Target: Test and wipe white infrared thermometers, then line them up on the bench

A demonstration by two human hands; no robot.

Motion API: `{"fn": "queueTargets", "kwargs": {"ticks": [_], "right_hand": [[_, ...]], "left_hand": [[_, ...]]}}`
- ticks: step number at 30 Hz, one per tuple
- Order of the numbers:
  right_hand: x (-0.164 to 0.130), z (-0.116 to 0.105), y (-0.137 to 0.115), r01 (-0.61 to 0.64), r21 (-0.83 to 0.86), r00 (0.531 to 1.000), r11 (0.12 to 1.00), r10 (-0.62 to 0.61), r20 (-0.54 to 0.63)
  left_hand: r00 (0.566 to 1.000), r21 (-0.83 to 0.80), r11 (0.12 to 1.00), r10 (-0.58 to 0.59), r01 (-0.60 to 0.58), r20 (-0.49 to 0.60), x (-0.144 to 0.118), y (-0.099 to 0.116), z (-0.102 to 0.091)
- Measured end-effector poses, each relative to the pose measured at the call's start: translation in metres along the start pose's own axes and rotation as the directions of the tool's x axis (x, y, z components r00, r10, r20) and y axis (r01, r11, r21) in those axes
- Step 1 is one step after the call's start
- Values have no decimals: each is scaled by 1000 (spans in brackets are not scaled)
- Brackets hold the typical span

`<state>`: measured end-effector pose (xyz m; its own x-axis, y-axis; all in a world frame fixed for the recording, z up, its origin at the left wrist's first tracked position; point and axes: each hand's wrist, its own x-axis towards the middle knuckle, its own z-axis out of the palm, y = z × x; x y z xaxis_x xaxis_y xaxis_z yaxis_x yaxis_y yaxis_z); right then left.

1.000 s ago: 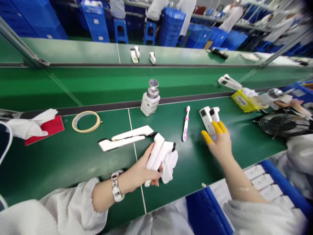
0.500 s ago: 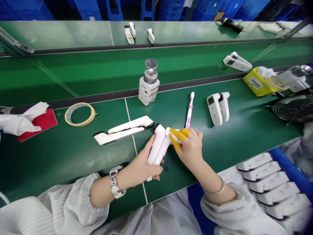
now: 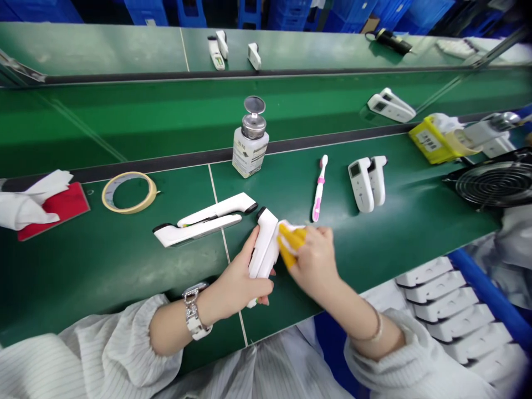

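Note:
My left hand (image 3: 236, 280) grips a white gun-shaped thermometer (image 3: 263, 246) by its handle, just above the green bench. My right hand (image 3: 310, 257), with yellow finger cots, presses a white cloth (image 3: 291, 227) against the thermometer's side. Two more white thermometers (image 3: 203, 220) lie side by side just left of it. Another pair (image 3: 366, 181) rests to the right. A pink and white toothbrush (image 3: 319, 188) lies between them.
A white pump bottle (image 3: 250, 141) stands behind my hands. A tape roll (image 3: 128, 192) and a red pad with cloth (image 3: 41, 202) lie at the left. A yellow box (image 3: 432, 145) and a fan grille (image 3: 490, 183) are at the right. White housings (image 3: 449, 302) fill a blue tray.
My right hand left the pair of thermometers at the right, came to the held thermometer and took the cloth, which it now rubs along the body. The camera tilted down.

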<state>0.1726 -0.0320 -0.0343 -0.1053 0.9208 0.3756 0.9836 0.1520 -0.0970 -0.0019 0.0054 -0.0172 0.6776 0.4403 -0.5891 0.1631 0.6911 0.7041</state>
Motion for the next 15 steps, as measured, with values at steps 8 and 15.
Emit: {"fn": "queueTargets", "kwargs": {"ticks": [8,15], "right_hand": [[-5,2,6,11,14,1000,1000,-10,-14],[-6,-3,16,-7,1,999,1000,7,-33]], "left_hand": [[999,-37,998,54,-54,-10,2,-5,1],[998,-35,998,58,-58,-15,1,-3,0]]}}
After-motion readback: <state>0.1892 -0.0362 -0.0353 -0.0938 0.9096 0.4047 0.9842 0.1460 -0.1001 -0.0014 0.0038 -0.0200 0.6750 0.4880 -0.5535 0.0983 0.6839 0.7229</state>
